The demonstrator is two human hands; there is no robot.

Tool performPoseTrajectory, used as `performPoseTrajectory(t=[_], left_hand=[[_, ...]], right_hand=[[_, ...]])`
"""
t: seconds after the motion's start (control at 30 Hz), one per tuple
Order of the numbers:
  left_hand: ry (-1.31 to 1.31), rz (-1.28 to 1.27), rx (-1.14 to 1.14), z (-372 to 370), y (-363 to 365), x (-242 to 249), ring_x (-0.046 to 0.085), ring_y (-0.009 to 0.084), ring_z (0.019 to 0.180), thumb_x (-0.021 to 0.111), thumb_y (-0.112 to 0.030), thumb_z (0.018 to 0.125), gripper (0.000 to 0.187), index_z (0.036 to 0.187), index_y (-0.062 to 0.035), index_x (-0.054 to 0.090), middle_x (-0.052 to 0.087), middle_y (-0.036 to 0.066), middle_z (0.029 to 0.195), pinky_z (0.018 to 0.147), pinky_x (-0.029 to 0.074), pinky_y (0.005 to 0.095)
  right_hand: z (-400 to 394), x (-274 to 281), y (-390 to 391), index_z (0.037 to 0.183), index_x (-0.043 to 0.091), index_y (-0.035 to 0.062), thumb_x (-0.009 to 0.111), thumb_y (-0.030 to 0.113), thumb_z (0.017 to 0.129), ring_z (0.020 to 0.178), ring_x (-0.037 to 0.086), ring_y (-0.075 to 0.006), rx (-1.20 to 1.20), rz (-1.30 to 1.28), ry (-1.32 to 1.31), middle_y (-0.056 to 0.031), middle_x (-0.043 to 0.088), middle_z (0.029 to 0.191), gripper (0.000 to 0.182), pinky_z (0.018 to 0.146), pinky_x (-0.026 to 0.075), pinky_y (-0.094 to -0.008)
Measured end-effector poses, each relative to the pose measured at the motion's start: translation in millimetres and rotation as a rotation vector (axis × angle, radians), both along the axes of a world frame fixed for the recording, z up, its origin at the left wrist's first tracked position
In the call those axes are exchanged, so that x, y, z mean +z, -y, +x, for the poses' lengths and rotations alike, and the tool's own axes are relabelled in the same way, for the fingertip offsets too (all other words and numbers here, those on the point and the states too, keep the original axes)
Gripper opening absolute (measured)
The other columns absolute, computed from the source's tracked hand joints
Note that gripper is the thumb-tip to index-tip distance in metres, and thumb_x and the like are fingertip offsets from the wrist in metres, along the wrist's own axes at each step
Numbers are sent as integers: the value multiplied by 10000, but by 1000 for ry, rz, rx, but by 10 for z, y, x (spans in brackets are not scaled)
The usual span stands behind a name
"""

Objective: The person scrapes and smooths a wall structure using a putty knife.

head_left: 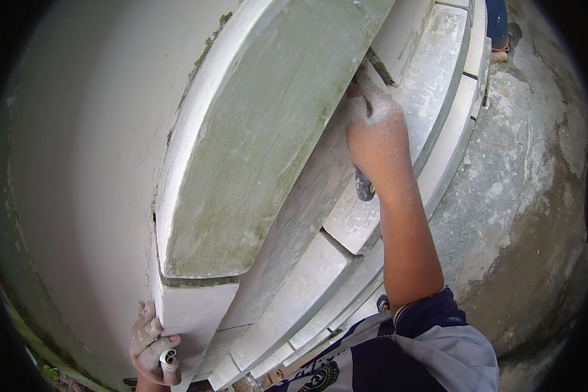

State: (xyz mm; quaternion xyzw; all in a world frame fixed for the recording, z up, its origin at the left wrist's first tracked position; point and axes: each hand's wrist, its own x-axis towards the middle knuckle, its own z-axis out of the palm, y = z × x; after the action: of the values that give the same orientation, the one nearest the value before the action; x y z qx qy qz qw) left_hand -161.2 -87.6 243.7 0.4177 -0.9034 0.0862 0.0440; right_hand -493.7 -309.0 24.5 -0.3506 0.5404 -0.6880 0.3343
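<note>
My right hand (380, 124), dusted with white powder, is closed around a dark-handled hand tool (364, 185). The butt of its handle sticks out below my fist, while the working end is mostly hidden by my fingers and the slab edge. This hand is at the gap beneath a large curved greenish-grey slab (255, 144). At the lower left, my left hand (151, 346) rests against the edge of a white end block (196, 310), fingers bent and apart. A ring with a dark-and-white face (168, 357) sits on one finger.
More curved white steps (294, 294) descend in tiers to the right, with dark joints between blocks. Beyond them lies a stained concrete floor (503, 189). A smooth pale wall (98, 144) rises at left. Someone's blue-clad leg (497, 23) shows at the top right.
</note>
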Motion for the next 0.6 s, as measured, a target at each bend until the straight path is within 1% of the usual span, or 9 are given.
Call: performPoseTrajectory(t=[0.07,0.1,0.17,0.27,0.3,0.4,0.5,0.57,0.6], left_hand=[[-44,-4,25,30,-7,-8,499,454,1337,559,-319,948,291,880,-65,685,615,145,1292,1159,291,621],[-42,1,30,36,-1,11,500,453,1336,561,-328,948,298,878,-66,686,615,144,1293,1159,291,621],[-53,7,39,37,-5,2,502,449,1336,564,-344,948,312,875,-67,688,616,142,1294,1160,292,622],[-61,-11,35,38,-10,-11,501,447,1338,566,-363,948,333,868,-65,691,615,139,1300,1161,292,620],[-68,-13,36,39,-17,-16,501,446,1339,565,-363,948,334,867,-65,692,617,139,1302,1162,291,620],[-81,-24,28,39,-3,-30,500,446,1340,565,-363,948,337,865,-64,695,623,141,1309,1162,290,620],[-78,-22,23,38,-5,-37,504,449,1336,563,-363,948,339,867,-63,697,631,143,1310,1161,290,621],[-83,-45,19,52,-3,-38,507,450,1332,561,-365,950,342,869,-63,698,635,145,1307,1160,292,621],[-76,-38,31,44,-18,-21,507,450,1332,560,-364,949,342,869,-63,699,633,145,1313,1160,292,621]], right_hand=[[-96,4,92,1463,508,84,440,176,1040,527,592,-242,-36,-11,23,-176,646,804,439,560,521,-369],[-112,-10,81,1456,513,75,443,173,1034,511,586,-241,-39,0,3,-177,647,807,439,546,518,-368],[-116,-8,-12,1429,539,55,470,196,1029,654,658,-267,-3,39,95,-214,678,914,430,666,549,-385],[-31,-124,-245,1417,539,29,490,204,1008,1078,673,-378,152,151,-23,-277,656,1179,448,948,518,-453],[-32,-6,-400,1456,504,46,494,210,1013,1082,675,-373,203,210,-43,-268,662,1169,473,943,521,-460],[164,-210,-408,1486,462,47,480,203,1014,1071,678,-373,96,89,-132,-268,663,1159,497,947,524,-458],[-73,6,-80,1419,542,37,482,230,1029,1226,602,-355,31,86,-1,-251,629,1285,440,1029,467,-453],[-197,30,20,1429,534,42,478,235,1032,1122,646,-336,77,70,41,-253,659,1188,444,978,496,-452],[-195,29,5,1433,529,42,474,232,1032,973,665,-303,60,54,50,-238,676,1065,447,908,519,-447]])
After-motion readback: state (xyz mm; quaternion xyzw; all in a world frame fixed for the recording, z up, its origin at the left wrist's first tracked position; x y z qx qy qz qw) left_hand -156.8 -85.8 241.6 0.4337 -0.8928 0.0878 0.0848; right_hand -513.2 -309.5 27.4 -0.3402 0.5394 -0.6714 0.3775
